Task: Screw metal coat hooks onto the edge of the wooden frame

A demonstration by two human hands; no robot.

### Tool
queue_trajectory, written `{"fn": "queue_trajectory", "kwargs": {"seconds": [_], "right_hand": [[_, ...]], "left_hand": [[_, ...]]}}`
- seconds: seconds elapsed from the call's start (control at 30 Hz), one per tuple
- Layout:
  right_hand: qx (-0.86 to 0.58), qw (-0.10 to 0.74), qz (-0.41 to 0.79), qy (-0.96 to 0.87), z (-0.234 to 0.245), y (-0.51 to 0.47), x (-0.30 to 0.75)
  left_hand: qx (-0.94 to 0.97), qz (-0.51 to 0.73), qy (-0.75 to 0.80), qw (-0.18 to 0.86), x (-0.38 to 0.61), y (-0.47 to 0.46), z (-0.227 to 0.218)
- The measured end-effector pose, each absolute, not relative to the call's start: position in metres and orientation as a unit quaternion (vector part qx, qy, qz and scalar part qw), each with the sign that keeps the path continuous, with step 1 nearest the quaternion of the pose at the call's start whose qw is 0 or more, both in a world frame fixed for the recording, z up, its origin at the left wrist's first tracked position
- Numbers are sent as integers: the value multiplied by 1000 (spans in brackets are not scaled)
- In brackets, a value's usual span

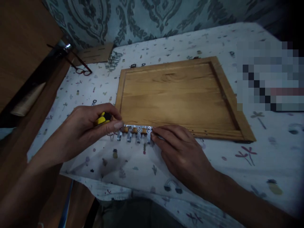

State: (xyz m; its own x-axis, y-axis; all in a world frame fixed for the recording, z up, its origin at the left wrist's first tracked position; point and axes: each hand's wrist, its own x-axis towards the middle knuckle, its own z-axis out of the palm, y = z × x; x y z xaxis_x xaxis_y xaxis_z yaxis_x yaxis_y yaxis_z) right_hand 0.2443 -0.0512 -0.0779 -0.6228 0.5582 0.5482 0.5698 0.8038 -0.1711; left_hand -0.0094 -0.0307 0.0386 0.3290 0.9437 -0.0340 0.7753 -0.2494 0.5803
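A metal hook rail [139, 129] with several hooks lies along the near edge of a framed wooden board [171, 98]. My left hand [89, 126] is closed, its thumb and index finger at the rail's left end. Tucked in the same hand is a yellow and black handle [103, 118], like a screwdriver's; the rest of it is hidden. The closed fingers of my right hand [182, 152] pinch the rail's right end, which they partly cover. The hooks hang over the board's edge toward me.
A patterned cloth [133, 171] covers the table. Eyeglasses [83, 72], a piece of cardboard [97, 53] and a pile of small metal parts [113, 60] lie at the back left. A tube [28, 99] is at the far left. A blurred-out object [273, 79] occupies the right.
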Motion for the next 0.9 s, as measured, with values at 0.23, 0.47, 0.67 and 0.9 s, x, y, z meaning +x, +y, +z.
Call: {"fn": "queue_trajectory", "kwargs": {"seconds": [0.23, 0.47, 0.67, 0.9], "right_hand": [[-308, 296, -26, -904, -82, -49, 246], [-306, 287, -36, -907, -81, -47, 247], [-316, 281, -18, -906, -82, -48, 247], [-321, 295, -20, -900, -78, -49, 243]], "left_hand": [[566, 388, 600, 411, -41, 0, 14], [542, 359, 630, 424, -45, 45, -25], [600, 338, 639, 343, -46, 70, -49], [720, 308, 591, 195, -30, 28, -33]]}}
